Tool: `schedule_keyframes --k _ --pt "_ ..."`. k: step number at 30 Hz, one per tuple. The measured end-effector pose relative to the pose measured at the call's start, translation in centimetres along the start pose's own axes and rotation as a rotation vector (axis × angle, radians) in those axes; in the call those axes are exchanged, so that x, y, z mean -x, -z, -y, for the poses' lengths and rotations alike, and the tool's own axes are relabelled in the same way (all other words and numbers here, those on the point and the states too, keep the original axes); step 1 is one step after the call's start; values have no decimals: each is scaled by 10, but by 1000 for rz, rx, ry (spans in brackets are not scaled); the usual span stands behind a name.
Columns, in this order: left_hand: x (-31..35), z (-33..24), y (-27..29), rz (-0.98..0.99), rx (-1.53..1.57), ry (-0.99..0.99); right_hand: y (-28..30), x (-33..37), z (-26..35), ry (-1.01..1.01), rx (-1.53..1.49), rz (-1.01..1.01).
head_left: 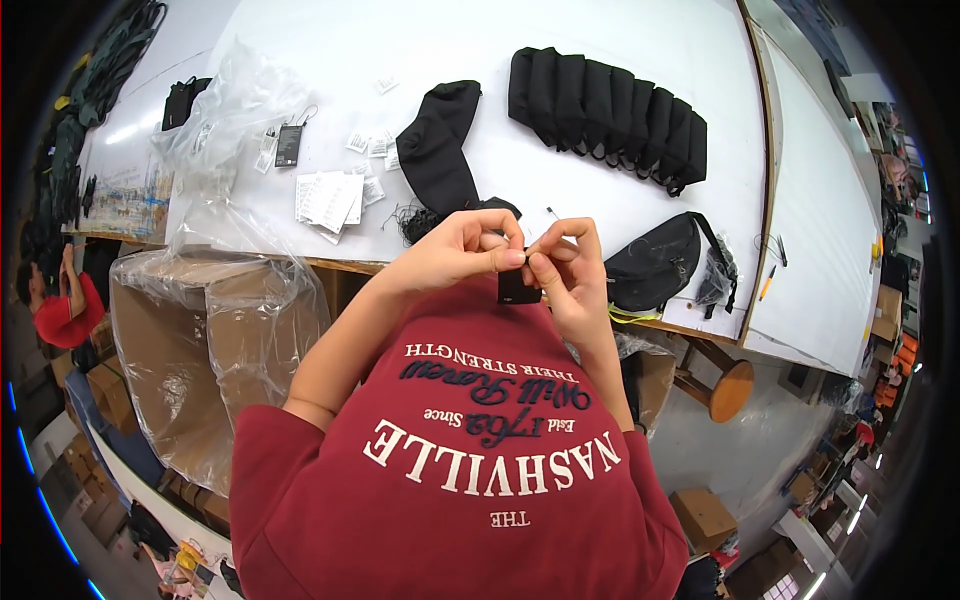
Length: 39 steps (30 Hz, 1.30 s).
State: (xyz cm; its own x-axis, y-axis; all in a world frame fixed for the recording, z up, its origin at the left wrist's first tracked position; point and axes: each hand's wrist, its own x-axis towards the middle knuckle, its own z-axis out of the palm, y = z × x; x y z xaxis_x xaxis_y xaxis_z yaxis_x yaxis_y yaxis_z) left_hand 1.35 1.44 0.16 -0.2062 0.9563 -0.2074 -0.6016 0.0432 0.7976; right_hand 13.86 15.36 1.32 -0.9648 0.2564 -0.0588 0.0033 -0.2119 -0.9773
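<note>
we reckon this is the fiddly fastening step: our left hand (484, 247) and right hand (568, 268) both have a tight pinch grip at the top of a small flat black rectangular tag (517, 291), near the white desk's (440, 40) edge. next calls for steady fingers.

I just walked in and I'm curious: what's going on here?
A person stands or sits at a white table, working bare-handed. Their left hand and right hand meet, fingertips pinching at the top of a small black tag. A row of black pouches lies beyond, white cards lie to the left, and a black bag rests to the right.
</note>
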Motion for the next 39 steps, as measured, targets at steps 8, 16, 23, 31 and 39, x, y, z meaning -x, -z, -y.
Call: schedule_keyframes --k 8,16,23,31,39 --pt "1 -1 7 80 -55 90 0 2 10 -26 128 97" --pt "8 -23 -11 1 -140 19 7 7 21 -95 -96 136" --pt "13 -14 -55 193 -849 30 51 -24 26 -149 345 119" --pt "-10 24 -76 447 -1057 -75 37 -30 -51 -485 1102 591" --pt "8 25 -17 -245 -1135 -411 42 -2 17 -359 779 96"
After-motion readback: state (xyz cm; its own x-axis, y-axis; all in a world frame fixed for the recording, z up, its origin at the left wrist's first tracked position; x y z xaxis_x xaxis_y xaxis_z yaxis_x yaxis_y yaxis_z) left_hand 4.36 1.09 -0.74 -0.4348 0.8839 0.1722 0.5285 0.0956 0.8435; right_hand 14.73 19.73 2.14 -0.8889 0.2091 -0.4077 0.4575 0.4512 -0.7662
